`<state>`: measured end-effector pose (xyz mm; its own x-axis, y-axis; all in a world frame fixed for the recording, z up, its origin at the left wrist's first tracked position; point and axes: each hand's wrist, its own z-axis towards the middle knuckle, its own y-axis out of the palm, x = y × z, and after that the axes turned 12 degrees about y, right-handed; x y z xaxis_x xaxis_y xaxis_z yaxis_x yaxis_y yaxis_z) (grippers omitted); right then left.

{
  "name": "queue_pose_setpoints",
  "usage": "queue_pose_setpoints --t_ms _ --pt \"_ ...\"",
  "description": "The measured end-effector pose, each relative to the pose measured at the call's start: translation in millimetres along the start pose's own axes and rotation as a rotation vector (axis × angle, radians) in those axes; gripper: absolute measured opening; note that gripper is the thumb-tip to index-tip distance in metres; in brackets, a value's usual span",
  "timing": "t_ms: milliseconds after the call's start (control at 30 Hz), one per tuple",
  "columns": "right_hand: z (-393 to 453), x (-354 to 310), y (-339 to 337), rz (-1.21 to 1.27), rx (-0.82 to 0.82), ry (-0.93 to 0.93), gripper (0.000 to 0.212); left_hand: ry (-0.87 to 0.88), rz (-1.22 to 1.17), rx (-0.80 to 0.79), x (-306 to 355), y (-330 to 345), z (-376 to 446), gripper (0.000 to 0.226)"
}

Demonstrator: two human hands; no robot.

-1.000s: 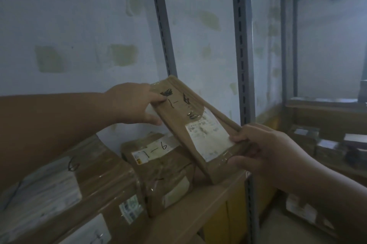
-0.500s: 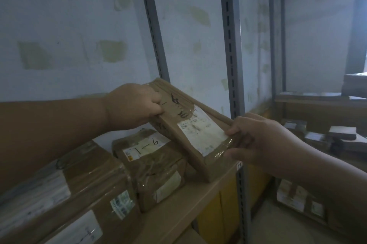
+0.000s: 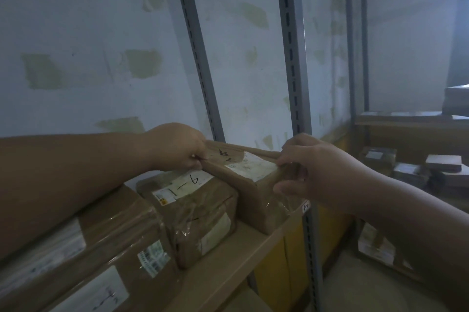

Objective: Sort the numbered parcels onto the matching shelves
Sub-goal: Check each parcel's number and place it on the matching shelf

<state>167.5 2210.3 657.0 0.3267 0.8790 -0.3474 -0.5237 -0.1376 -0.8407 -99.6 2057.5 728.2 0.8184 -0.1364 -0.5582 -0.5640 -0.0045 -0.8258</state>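
A flat brown taped cardboard parcel (image 3: 250,179) is being set at the wooden shelf's (image 3: 228,261) right end, pinched by left hand (image 3: 177,148) and right hand (image 3: 314,172); release is judged next.

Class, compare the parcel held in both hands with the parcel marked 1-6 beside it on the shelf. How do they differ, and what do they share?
The held parcel is gripped at its ends by the left hand and right hand; the 1-6 parcel lies untouched. The held parcel sits at the shelf's right end, by the upright; the 1-6 parcel sits between it and a bigger box. The 1-6 marking reads clearly; the held parcel's writing is partly covered. Both are brown, taped and carry white labels.
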Motion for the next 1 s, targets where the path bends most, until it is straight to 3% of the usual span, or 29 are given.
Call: queue_pose_setpoints --t_ms 167,333,600,1000 --pt "1 0 0 0.003 -0.012 -0.028 0.048 -0.100 -0.213 0.000 -10 4 5 0.029" --pt "3 -2 -2 -0.004 -0.027 -0.042 0.034 -0.100 -0.185 -0.052 -13 0 9 0.029" --pt "4 -7 -11 -0.046 0.019 -0.049 0.032 -0.127 -0.193 -0.023 1 -28 -3 0.032" --pt "-2 -43 -38 0.166 0.141 -0.304 0.029 -0.347 -0.228 0.115 88 -92 -61 0.030"
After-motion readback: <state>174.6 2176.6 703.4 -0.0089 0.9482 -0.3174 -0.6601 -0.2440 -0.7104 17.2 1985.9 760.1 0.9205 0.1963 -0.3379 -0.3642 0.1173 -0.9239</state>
